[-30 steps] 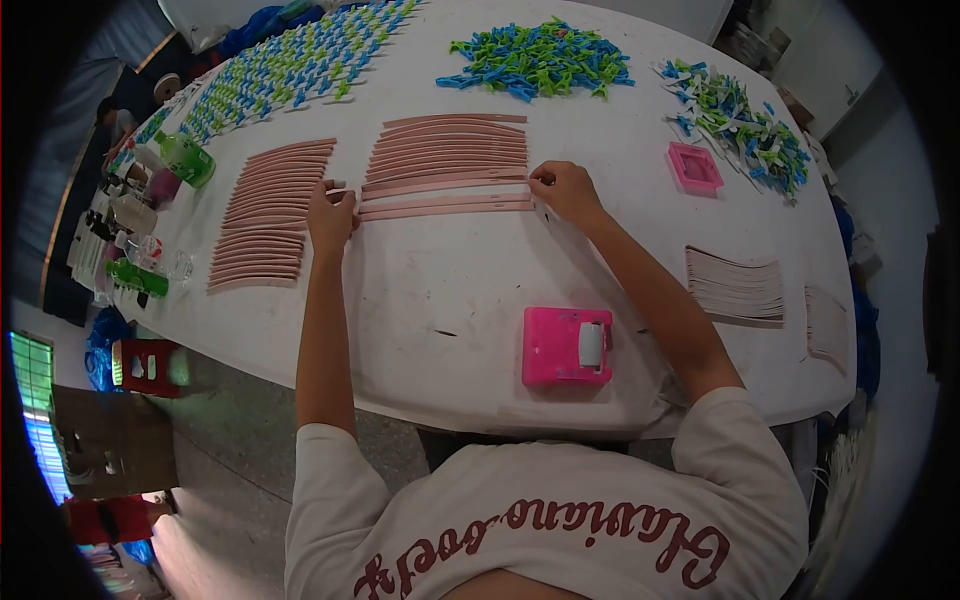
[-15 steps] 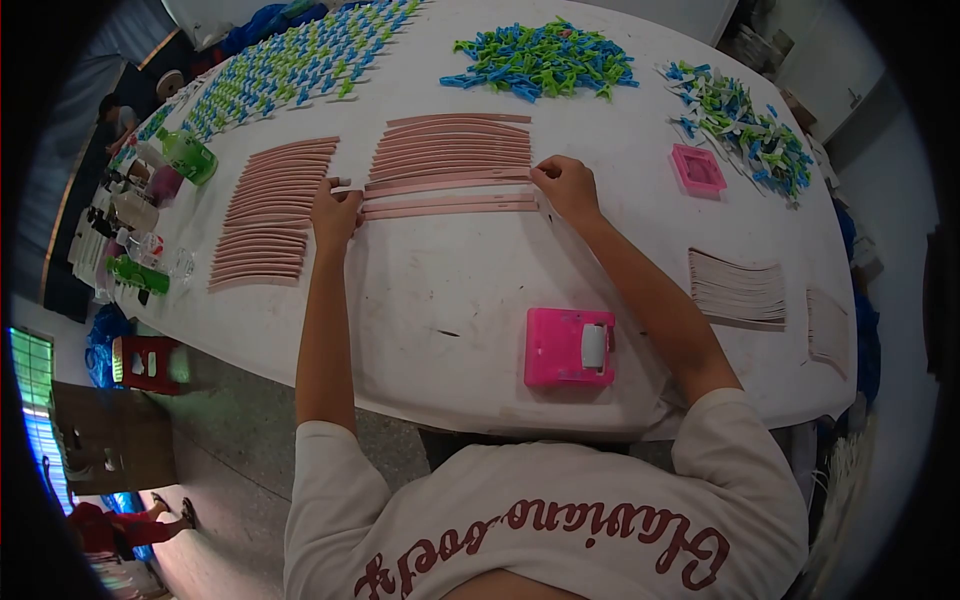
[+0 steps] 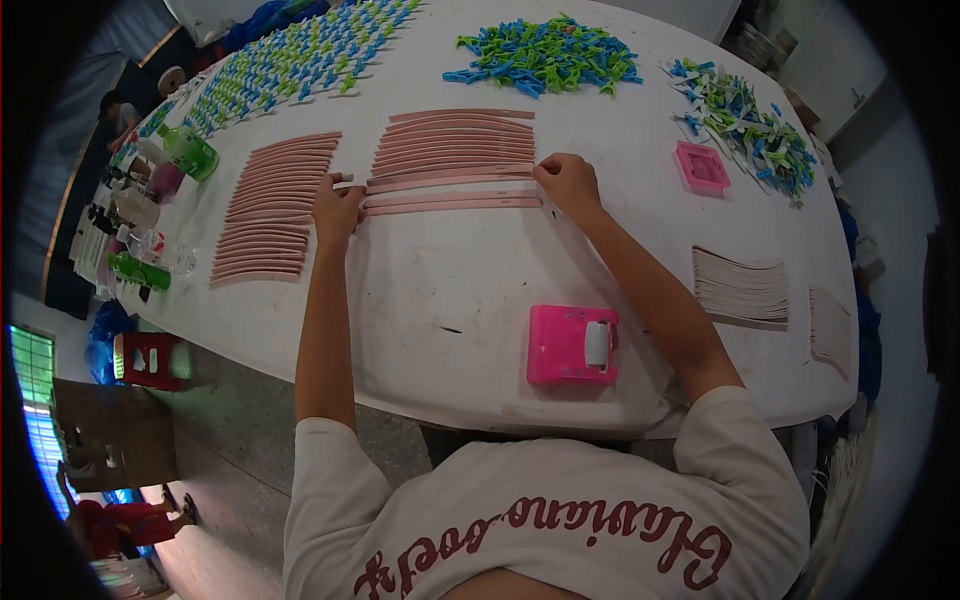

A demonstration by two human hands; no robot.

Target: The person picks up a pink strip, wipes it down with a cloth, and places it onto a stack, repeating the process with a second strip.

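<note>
My left hand (image 3: 338,208) is closed at the left end of a pink strip (image 3: 450,181), which lies along the near edge of the middle row of strips (image 3: 455,140). At the strip's right end, my right hand (image 3: 568,185) pinches it between thumb and fingers. Two more pink strips (image 3: 455,202) lie just nearer to me, parallel to it. Left of my left hand is another column of pink strips (image 3: 268,205). A pink dispenser with a white roll (image 3: 570,345) stands near the table's front edge.
Blue and green clips lie in a heap (image 3: 545,55), in rows (image 3: 290,70) and in a right-hand pile (image 3: 745,130). A pink square tray (image 3: 702,168) and pale strips (image 3: 740,287) are at the right. Bottles (image 3: 188,152) line the left edge; two people are at the far left.
The view has shifted slightly. Both hands keep nearly the same place at the strip's ends. The person in red at lower left has changed posture.
</note>
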